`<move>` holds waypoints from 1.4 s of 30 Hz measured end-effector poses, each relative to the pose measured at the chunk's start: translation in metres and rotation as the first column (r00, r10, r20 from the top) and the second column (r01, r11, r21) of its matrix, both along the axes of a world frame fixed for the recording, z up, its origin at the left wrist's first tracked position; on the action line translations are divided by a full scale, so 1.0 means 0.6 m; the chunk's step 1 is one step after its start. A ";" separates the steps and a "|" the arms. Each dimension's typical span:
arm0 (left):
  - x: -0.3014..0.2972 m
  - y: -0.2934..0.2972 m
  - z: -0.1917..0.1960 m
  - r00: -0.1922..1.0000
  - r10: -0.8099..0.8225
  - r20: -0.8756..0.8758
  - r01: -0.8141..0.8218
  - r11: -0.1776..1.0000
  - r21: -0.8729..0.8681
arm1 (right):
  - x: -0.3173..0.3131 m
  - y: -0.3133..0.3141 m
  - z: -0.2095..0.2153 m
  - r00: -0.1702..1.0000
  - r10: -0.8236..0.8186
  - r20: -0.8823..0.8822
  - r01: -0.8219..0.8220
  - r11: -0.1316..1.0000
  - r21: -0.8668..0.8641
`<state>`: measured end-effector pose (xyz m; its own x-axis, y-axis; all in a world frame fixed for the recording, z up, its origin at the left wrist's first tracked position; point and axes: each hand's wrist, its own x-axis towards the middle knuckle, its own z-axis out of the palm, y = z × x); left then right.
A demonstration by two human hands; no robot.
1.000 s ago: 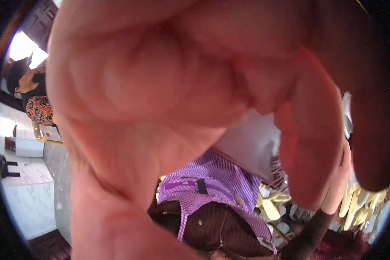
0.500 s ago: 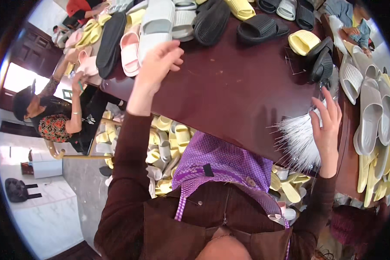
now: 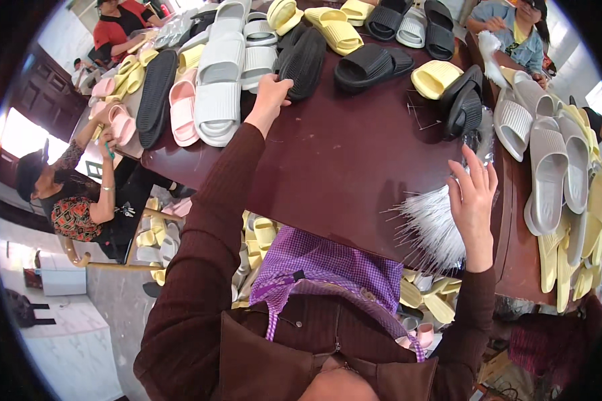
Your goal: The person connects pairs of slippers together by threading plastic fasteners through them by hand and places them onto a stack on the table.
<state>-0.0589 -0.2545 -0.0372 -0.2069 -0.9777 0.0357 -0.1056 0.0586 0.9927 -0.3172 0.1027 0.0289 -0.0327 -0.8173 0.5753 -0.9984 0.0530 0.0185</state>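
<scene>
My left hand (image 3: 269,101) reaches across the dark red table, its fingers bent at the near end of a black slipper (image 3: 304,65) that lies sole up. Thumb and fingers appear to grip the slipper's edge; part of the grip is hidden. Beside it on the left stand white-grey slippers (image 3: 219,100) and a pink pair (image 3: 183,110). My right hand (image 3: 473,194) holds nothing, fingers spread, over a bundle of thin white plastic strands (image 3: 431,224) at the table's right side.
Beyond lie a black pair (image 3: 371,65), yellow slippers (image 3: 435,79) and another black pair (image 3: 463,103). Grey slippers (image 3: 548,167) crowd a surface at right. A co-worker (image 3: 80,194) handles pink slippers (image 3: 122,125) at left; others sit at the far side. More slippers (image 3: 257,237) are piled below the table.
My left hand has moved from over the white-grey slipper to the black slipper's near end. My right hand stays open by the white strands. The whole view has shifted slightly.
</scene>
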 end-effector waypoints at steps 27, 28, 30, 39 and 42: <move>0.014 0.288 -0.006 0.989 -0.092 0.112 0.119 0.955 -0.271 | 0.139 -0.056 -0.076 0.131 0.071 0.989 -0.022 0.997 -0.068; 0.013 0.279 -0.012 0.990 -0.086 0.112 0.113 0.956 -0.269 | 0.143 -0.048 -0.067 0.042 0.105 0.994 -0.039 0.994 -0.103; 0.007 0.264 -0.022 0.996 -0.085 0.012 0.085 0.974 -0.209 | 0.152 -0.035 -0.055 -0.047 0.136 0.990 -0.053 0.989 -0.139; 0.013 0.228 -0.031 0.995 0.093 0.041 -0.082 0.973 -0.215 | 0.218 0.015 -0.083 0.102 0.084 0.991 -0.050 0.996 -0.080; 0.072 0.167 -0.035 0.979 0.205 -0.020 -0.201 0.930 -0.308 | 0.193 0.042 -0.077 0.261 -0.048 0.964 -0.005 0.999 0.050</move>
